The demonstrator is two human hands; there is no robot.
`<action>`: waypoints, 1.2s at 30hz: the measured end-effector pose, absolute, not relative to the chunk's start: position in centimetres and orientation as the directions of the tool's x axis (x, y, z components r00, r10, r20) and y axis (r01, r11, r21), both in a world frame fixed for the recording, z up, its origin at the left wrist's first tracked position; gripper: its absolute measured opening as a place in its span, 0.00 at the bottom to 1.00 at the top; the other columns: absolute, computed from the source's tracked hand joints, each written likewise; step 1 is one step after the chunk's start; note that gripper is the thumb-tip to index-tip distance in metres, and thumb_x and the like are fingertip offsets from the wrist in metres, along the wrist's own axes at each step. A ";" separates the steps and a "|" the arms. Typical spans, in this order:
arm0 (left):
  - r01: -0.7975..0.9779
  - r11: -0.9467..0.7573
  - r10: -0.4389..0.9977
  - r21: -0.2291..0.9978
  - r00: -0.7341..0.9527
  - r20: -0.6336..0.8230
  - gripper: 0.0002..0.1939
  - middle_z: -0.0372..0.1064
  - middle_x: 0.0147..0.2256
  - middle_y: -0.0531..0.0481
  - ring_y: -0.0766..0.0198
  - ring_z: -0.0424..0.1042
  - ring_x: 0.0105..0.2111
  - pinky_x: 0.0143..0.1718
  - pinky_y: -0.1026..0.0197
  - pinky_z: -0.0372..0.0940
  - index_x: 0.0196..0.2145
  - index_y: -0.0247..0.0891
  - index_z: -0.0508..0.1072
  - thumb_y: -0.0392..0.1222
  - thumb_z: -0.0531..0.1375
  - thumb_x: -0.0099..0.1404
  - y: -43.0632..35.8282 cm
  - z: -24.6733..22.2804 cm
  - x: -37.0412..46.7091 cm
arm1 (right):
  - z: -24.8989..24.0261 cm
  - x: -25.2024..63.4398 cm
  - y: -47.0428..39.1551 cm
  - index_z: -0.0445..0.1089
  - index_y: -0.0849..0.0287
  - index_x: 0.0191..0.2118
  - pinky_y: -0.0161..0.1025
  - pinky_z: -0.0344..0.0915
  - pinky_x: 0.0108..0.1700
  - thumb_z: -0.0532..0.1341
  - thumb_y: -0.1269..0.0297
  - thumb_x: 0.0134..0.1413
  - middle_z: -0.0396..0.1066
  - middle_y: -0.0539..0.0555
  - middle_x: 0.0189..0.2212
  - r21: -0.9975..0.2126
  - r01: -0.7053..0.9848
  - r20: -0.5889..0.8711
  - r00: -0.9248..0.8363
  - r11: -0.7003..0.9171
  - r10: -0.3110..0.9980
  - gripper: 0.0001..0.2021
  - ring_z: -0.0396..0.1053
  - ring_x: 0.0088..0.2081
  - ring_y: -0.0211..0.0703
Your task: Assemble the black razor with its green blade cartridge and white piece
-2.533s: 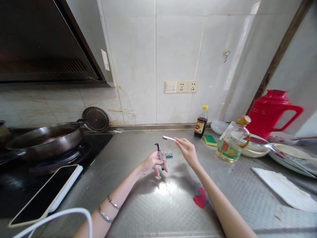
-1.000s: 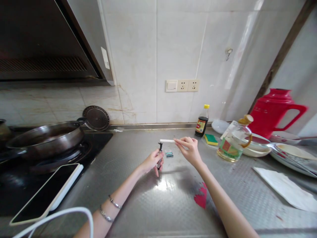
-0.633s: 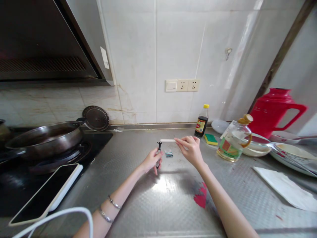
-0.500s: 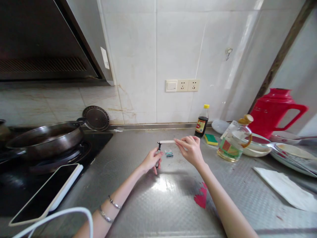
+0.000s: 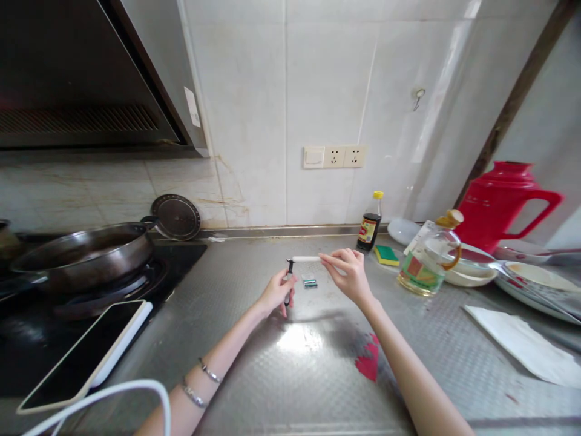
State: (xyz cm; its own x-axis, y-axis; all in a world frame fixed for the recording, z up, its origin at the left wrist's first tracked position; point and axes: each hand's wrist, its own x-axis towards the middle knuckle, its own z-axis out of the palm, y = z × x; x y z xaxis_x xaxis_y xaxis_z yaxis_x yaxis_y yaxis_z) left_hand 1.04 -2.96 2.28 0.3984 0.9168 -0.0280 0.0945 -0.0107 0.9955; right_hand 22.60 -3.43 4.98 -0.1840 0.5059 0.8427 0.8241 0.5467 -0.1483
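Black and grey, a slim razor-like handle (image 5: 290,269) stands nearly upright in the left hand's (image 5: 275,293) grasp, mid-frame. Its top touches or nearly touches the tip of a white stick (image 5: 307,258) that the right hand (image 5: 350,274) pinches; the stick's long axis runs level across the frame, roughly square to the handle, the right hand at its right end. Just below the stick in the frame, a small green-striped piece (image 5: 310,283) rests on the tabletop (image 5: 254,381); right of centre sits a sponge (image 5: 387,256).
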 end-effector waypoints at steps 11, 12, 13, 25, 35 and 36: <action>0.237 -0.168 0.941 0.957 0.328 0.085 0.18 0.69 0.21 0.52 0.69 0.65 0.12 0.08 0.72 0.50 0.38 0.36 0.66 0.52 0.57 0.55 -2.5 1.7 1.1 | 4.6 22.8 -2.9 0.73 0.47 0.42 0.43 0.51 0.43 0.56 0.60 0.55 0.69 0.52 0.31 -0.270 0.808 0.869 -0.030 0.524 0.494 0.11 0.65 0.34 0.40; 0.251 -0.186 0.942 0.950 0.321 0.100 0.18 0.68 0.20 0.53 0.69 0.64 0.12 0.09 0.72 0.50 0.38 0.36 0.67 0.52 0.57 0.55 -2.5 1.6 1.1 | 4.6 22.8 -2.9 0.73 0.48 0.42 0.43 0.51 0.43 0.56 0.60 0.55 0.69 0.52 0.31 -0.271 0.806 0.869 -0.031 0.526 0.495 0.11 0.65 0.34 0.40; 0.266 -0.209 0.943 0.941 0.311 0.121 0.17 0.67 0.18 0.54 0.70 0.64 0.12 0.09 0.72 0.50 0.37 0.36 0.67 0.51 0.57 0.55 -2.5 1.5 1.1 | 4.6 22.9 -2.9 0.73 0.48 0.42 0.43 0.51 0.43 0.57 0.60 0.55 0.69 0.52 0.31 -0.271 0.805 0.868 -0.033 0.528 0.496 0.11 0.65 0.34 0.40; 0.469 -0.339 0.940 0.816 0.133 0.314 0.12 0.59 0.14 0.60 0.69 0.61 0.12 0.13 0.69 0.51 0.30 0.38 0.65 0.50 0.56 0.56 -2.7 1.6 0.5 | 4.5 23.0 -2.8 0.73 0.48 0.41 0.42 0.51 0.44 0.56 0.59 0.56 0.68 0.51 0.31 -0.227 0.786 0.825 -0.158 0.575 0.542 0.11 0.64 0.35 0.40; 0.480 -0.320 0.944 0.817 0.094 0.315 0.13 0.62 0.15 0.58 0.69 0.61 0.12 0.15 0.68 0.51 0.29 0.39 0.66 0.52 0.56 0.55 -2.8 2.1 0.4 | 4.7 22.9 -2.9 0.74 0.49 0.39 0.42 0.53 0.42 0.56 0.57 0.55 0.69 0.52 0.31 -0.248 0.740 0.767 -0.244 0.625 0.593 0.11 0.66 0.35 0.41; 0.476 -0.316 0.946 0.821 0.092 0.310 0.13 0.62 0.15 0.57 0.69 0.61 0.12 0.15 0.68 0.51 0.29 0.39 0.66 0.52 0.56 0.55 -2.8 2.1 0.5 | 4.6 22.9 -2.9 0.74 0.49 0.40 0.42 0.53 0.42 0.56 0.56 0.55 0.70 0.52 0.31 -0.261 0.739 0.769 -0.230 0.621 0.596 0.11 0.66 0.35 0.41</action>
